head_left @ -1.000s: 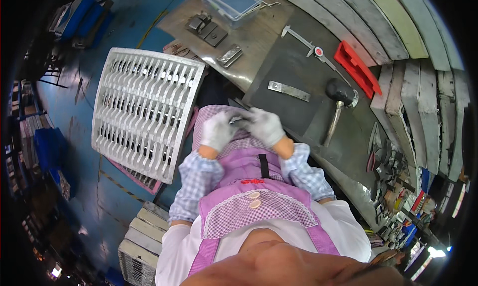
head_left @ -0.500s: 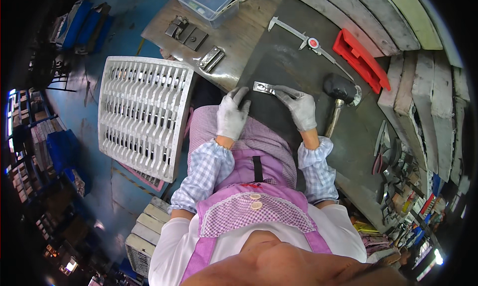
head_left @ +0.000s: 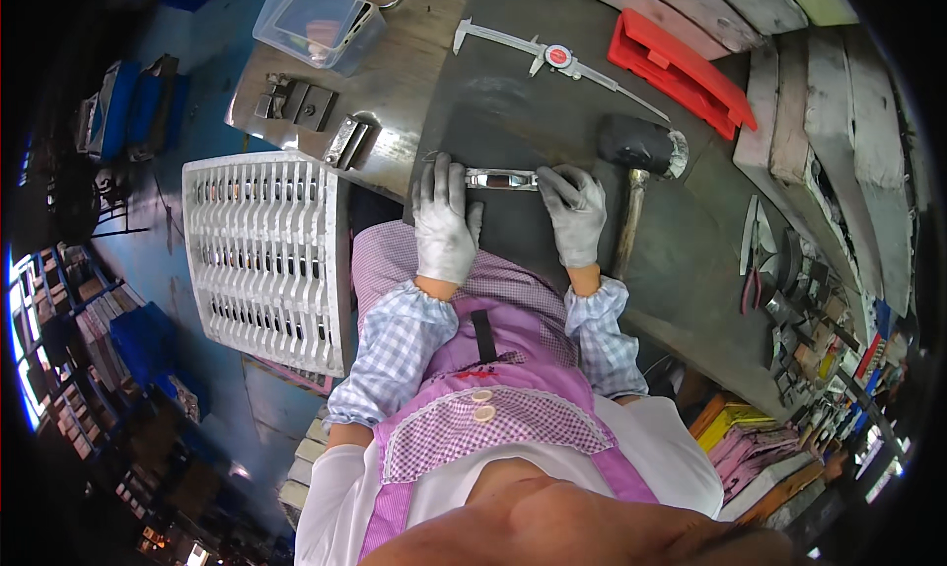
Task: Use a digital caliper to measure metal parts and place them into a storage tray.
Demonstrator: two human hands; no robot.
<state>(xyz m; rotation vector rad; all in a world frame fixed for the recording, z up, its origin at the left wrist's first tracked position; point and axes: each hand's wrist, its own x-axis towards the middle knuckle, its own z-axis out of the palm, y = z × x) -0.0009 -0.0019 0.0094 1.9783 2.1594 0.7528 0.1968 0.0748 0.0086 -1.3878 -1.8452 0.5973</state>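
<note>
A short, shiny metal part (head_left: 501, 179) lies crosswise over the dark bench top, its narrow polished side showing. My right hand (head_left: 575, 214), in a pale work glove, pinches the part's right end between thumb and fingers. At the other end, my gloved left hand (head_left: 446, 226) rests with fingers stretched out and pointing away from me. Its fingertips are beside the part's left end; whether they touch it I cannot tell. To the right of my right hand is a black-headed mallet (head_left: 639, 144) with a worn handle.
A dial caliper (head_left: 558, 56) and a red open case (head_left: 681, 73) lie beyond my hands. Metal fixtures (head_left: 301, 103) and a clear plastic box (head_left: 321, 24) sit at the far left. A white slotted rack (head_left: 261, 260) holding shiny parts stands left. Pliers (head_left: 753, 290) lie right.
The metal part has turned from its broad face to its narrow side. My left hand has straightened its fingers beside the part's left end. The whole view has shifted.
</note>
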